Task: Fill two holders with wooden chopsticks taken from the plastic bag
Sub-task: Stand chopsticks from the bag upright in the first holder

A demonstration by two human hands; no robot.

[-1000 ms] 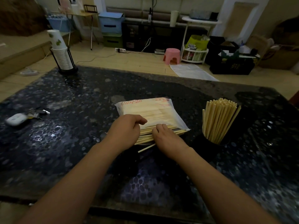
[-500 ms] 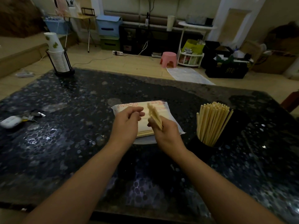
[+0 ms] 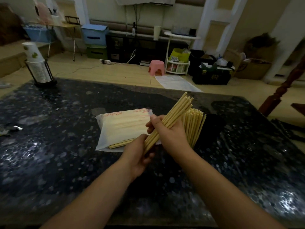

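A bundle of wooden chopsticks point(image 3: 173, 116) slants up to the right above the table, held by both hands. My left hand point(image 3: 137, 156) grips its lower end and my right hand point(image 3: 170, 133) wraps around its middle. Flat on the dark table lies the plastic bag point(image 3: 122, 126) with more chopsticks, a few sticking out of its near open end. Behind my right hand stands a dark holder point(image 3: 198, 142) packed with upright chopsticks point(image 3: 194, 123). A second holder is not visible.
The table is a dark speckled stone slab point(image 3: 66, 154). A stack of paper cups in a wire rack point(image 3: 38, 66) stands at the far left corner. Small objects lie at the left edge point(image 3: 9, 129). A wooden post point(image 3: 283, 90) rises at the right.
The hands pulled a bundle of chopsticks out of the bag and lifted it; it now slants up to the right, held at both ends. The view shifted left and tilted up.
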